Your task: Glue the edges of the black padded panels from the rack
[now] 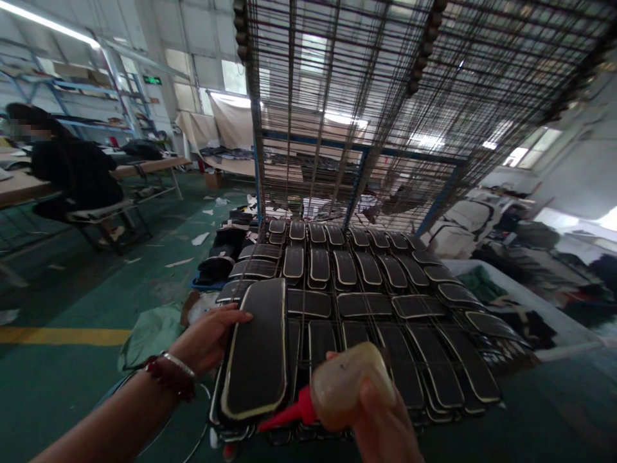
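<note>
My left hand grips the left edge of a black rounded panel with a pale border line, its thumb lying on the face. In my right hand is a squeeze bottle of amber liquid, tilted so its red nozzle points left, by the panel's lower edge. Whether the tip touches the panel I cannot tell. Several similar black panels lie in rows on a wire rack beyond and under my hands.
Wire shelves tilt up above the rows. A seated person works at a table on the left. A green sack lies on the floor at left; a white bin with dark material stands at right.
</note>
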Demonstrator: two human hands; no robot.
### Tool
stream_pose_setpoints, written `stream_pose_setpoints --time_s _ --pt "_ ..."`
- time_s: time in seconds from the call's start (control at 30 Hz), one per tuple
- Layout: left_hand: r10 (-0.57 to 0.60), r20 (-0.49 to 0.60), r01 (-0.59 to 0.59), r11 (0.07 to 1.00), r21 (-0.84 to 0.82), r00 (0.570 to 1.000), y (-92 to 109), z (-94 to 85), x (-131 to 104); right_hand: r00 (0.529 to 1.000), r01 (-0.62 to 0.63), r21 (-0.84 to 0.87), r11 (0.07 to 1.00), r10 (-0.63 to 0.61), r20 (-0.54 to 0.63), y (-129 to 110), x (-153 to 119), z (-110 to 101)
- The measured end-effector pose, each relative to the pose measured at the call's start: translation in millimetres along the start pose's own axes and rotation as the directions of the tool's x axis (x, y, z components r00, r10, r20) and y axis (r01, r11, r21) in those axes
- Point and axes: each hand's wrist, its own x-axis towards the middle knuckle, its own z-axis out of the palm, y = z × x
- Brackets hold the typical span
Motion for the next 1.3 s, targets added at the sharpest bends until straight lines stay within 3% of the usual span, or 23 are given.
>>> stream_pose_setpoints --time_s 0.07,0.13,0.3,0.4,0.57,0.77,0.83,0.93,1.0,1.1,1.2,1.27,1.3 --pt "-0.009 -0.005 0.009 1.0 -0.004 1.0 -4 0.1 1 0.994 -0.106 0.084 0.991 0.107 -0.009 6 15 0" --pt "-0.021 0.029 0.021 1.0 -0.006 0.999 -9 1.8 0 0.99 -0.132 0.117 0.984 0.137 -0.037 -2 36 8" --pt "-0.07 0.241 0.079 0.996 -0.028 0.968 -26 11.8 -5 0.985 0.165 -0.054 0.985 -0.167 -0.039 -41 91 39" --pt "-0.084 0.3 0.099 0.994 -0.036 0.95 -31 18.7 -5 0.97 0.234 -0.093 0.968 -0.239 -0.037 -45 108 49" --pt "-0.076 0.31 0.09 0.995 -0.032 0.948 -27 21.1 1 0.968 0.247 -0.138 0.959 -0.249 0.005 -31 95 46" --pt "-0.071 0.301 0.075 0.997 -0.001 0.951 -19 15.3 8 0.972 0.119 -0.233 0.965 -0.066 0.223 -41 74 32" --pt "-0.092 0.309 0.095 0.995 0.005 0.947 -19 15.9 9 0.957 0.2 -0.251 0.947 -0.134 0.256 -51 81 30" --pt "-0.128 0.283 0.133 0.991 0.0 0.951 -19 18.2 12 0.903 0.403 -0.278 0.872 -0.33 0.274 -61 93 26" --pt "-0.131 0.274 0.141 0.99 -0.017 0.953 -19 19.8 16 0.884 0.447 -0.292 0.845 -0.367 0.29 -58 95 22" --pt "-0.12 0.265 0.131 0.991 -0.024 0.957 -18 23.4 27 0.929 0.304 -0.223 0.926 -0.237 0.283 -41 87 10" --pt "-0.116 0.231 0.123 0.992 -0.013 0.966 -21 28.0 43 0.989 -0.034 0.045 0.998 0.027 0.146 -26 79 -7" --pt "-0.119 0.195 0.119 0.993 0.016 0.974 -28 29.8 58 0.982 -0.181 0.302 0.936 0.188 0.006 -30 78 -22" --pt "-0.123 0.164 0.118 0.992 0.039 0.979 -32 30.3 68 0.972 -0.174 0.427 0.887 0.226 -0.072 -38 78 -32"
